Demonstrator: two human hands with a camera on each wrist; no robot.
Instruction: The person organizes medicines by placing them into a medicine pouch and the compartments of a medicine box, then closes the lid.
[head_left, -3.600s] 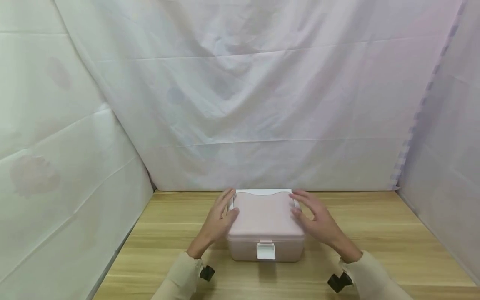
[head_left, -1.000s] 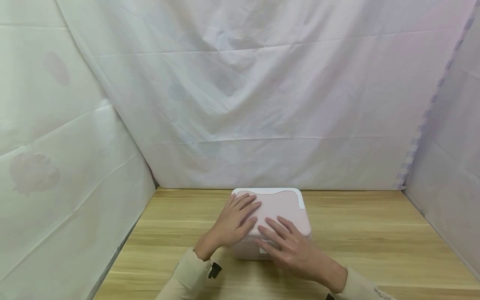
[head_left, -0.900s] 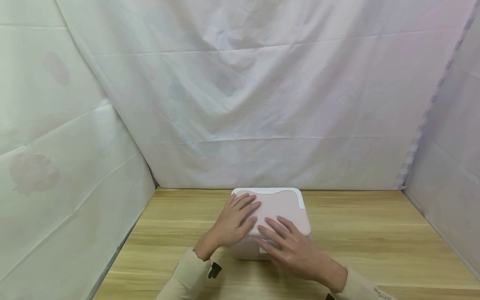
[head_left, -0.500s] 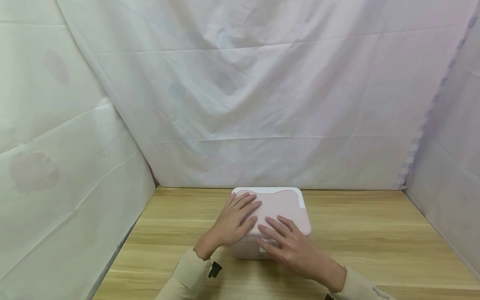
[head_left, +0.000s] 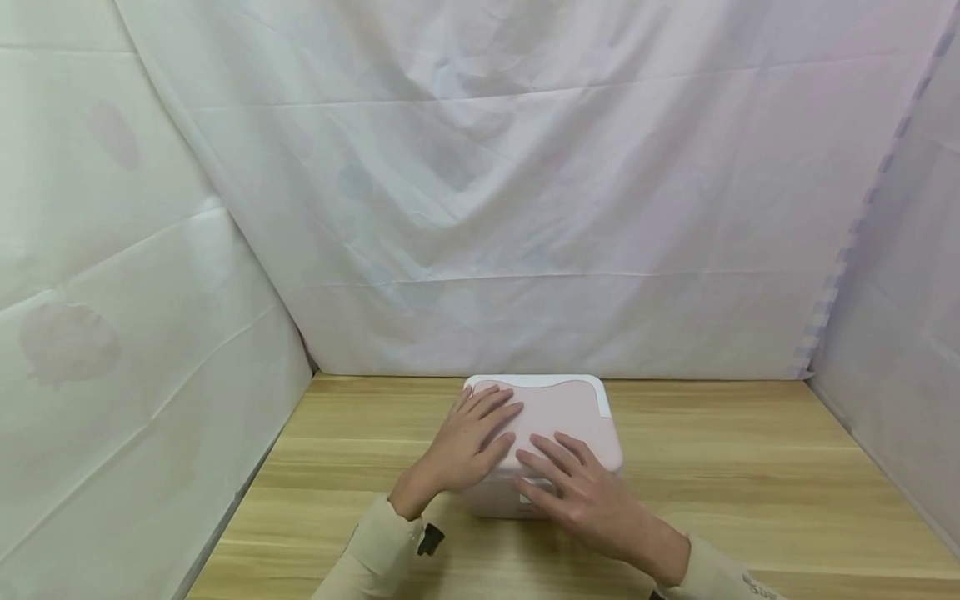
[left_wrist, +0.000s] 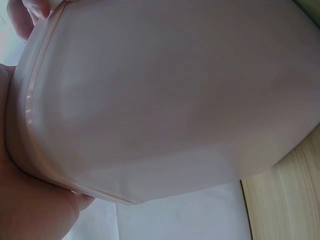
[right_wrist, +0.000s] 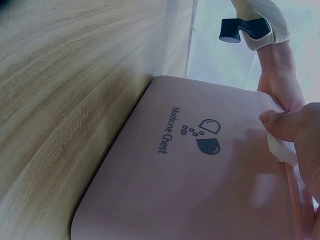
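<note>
A pink medicine chest (head_left: 566, 408) with a white handle (head_left: 536, 381) sits on the table, its lid down. My left hand (head_left: 461, 446) rests on the left part of the lid, fingers spread and straight. At the front edge, my right hand (head_left: 588, 504) lies with straight fingers on the lid. The right wrist view has the thumb (right_wrist: 285, 125) at the white latch (right_wrist: 280, 147), which it partly covers. Dark "Medicine Chest" lettering (right_wrist: 168, 132) and a capsule picture (right_wrist: 207, 137) mark the front wall. In the left wrist view the plain side wall (left_wrist: 150, 100) fills most of the frame.
The wood-grain table (head_left: 720, 467) extends on both sides of the chest. Pale cloth hangs behind it (head_left: 480, 208), with more cloth walls at left (head_left: 135, 333) and right (head_left: 900, 350). Black mounts are strapped at the wrists, such as the left mount (head_left: 431, 540).
Since the earliest frame, my hands have moved from the chest's two sides onto its lid, the right one to the front latch. Over the last second they have stayed still.
</note>
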